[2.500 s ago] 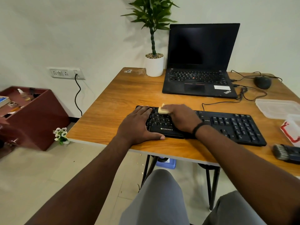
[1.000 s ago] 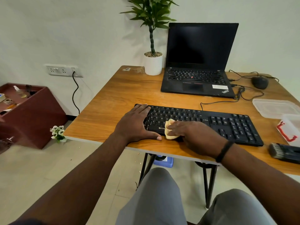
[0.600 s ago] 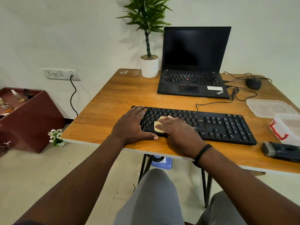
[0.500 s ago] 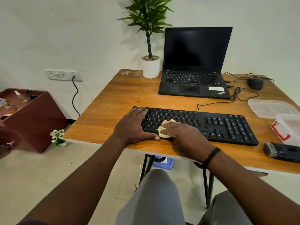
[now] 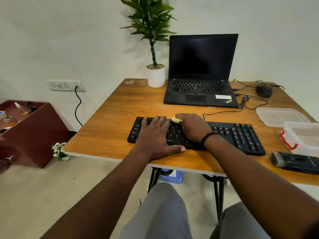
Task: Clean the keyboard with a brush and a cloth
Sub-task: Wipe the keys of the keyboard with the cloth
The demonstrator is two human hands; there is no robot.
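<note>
keyboard (image 5: 241,137) near table (image 5: 110,135) front edge | left hand (image 5: 155,135) flat on it | right hand (image 5: 193,126) clutches cloth (image 5: 176,120)

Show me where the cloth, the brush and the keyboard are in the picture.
cloth (image 5: 176,120): head view, on the yellow bit showing past the right hand's fingers.
brush (image 5: 296,162): head view, on its dark body.
keyboard (image 5: 241,135): head view, on the bare number keys.

A black keyboard (image 5: 241,135) lies on an orange-brown wood-grain table (image 5: 120,118), a pale yellow cloth (image 5: 176,120) at its 12 o'clock edge, a black laptop (image 5: 198,94) beyond.
</note>
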